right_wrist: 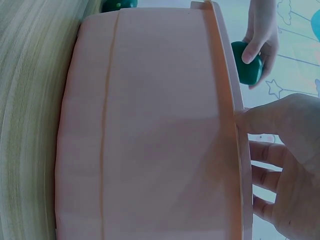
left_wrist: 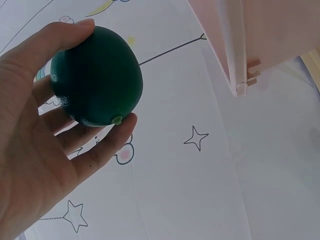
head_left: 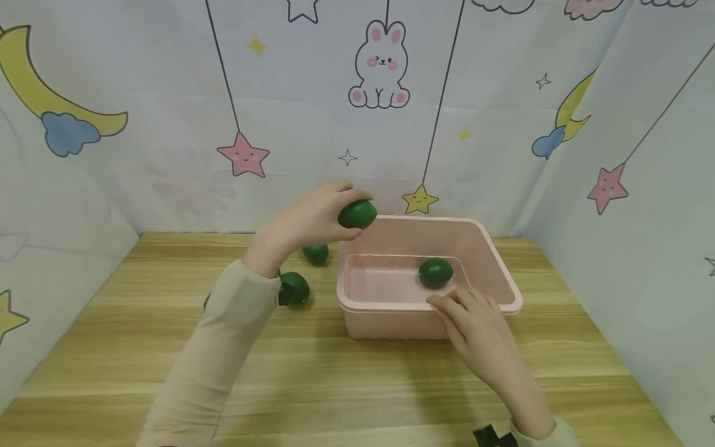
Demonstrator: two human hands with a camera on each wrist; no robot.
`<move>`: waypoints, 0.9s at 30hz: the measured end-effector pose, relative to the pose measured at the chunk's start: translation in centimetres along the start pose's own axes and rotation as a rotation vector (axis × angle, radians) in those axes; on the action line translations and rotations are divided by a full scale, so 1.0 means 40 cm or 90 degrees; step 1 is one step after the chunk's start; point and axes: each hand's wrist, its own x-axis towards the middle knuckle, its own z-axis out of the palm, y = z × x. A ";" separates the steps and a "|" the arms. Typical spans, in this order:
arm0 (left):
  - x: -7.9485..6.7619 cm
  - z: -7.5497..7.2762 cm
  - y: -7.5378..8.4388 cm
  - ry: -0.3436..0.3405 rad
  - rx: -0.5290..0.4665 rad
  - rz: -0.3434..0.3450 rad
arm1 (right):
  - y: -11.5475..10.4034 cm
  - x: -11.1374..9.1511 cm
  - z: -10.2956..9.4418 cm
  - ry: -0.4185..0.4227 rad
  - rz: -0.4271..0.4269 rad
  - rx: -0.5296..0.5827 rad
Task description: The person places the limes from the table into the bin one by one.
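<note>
My left hand (head_left: 313, 217) holds a green lime (head_left: 357, 214) above the left back corner of a pink plastic bin (head_left: 391, 323). In the left wrist view the thumb and fingers curve round this lime (left_wrist: 97, 75), its small pale stem end showing. My right hand (head_left: 483, 335) grips the bin's front rim; in the right wrist view the thumb (right_wrist: 265, 120) is at the rim and the other fingers lie beyond it. Inside the bin rests another lime (head_left: 436, 273), close behind the right fingertips.
Left of the bin, a lime (head_left: 316, 254) and another lime (head_left: 296, 288) lie on the wooden table (head_left: 313, 391). The left sleeve (head_left: 223, 335) partly covers a further green thing. A printed cloth (head_left: 301, 112) stands behind the table and along its sides.
</note>
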 end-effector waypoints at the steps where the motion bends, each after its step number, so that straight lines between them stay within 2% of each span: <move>1: 0.004 0.000 0.001 -0.002 -0.002 0.000 | 0.000 0.000 0.000 0.000 0.000 0.000; 9: 0.031 0.006 0.013 -0.003 -0.019 0.003 | -0.001 0.001 0.000 0.002 -0.001 -0.001; 22: 0.078 0.008 0.036 -0.032 -0.034 0.007 | -0.002 0.000 -0.001 -0.001 -0.001 -0.001; 27: 0.093 0.011 0.040 -0.028 -0.047 0.005 | -0.002 0.001 -0.001 0.001 -0.001 0.001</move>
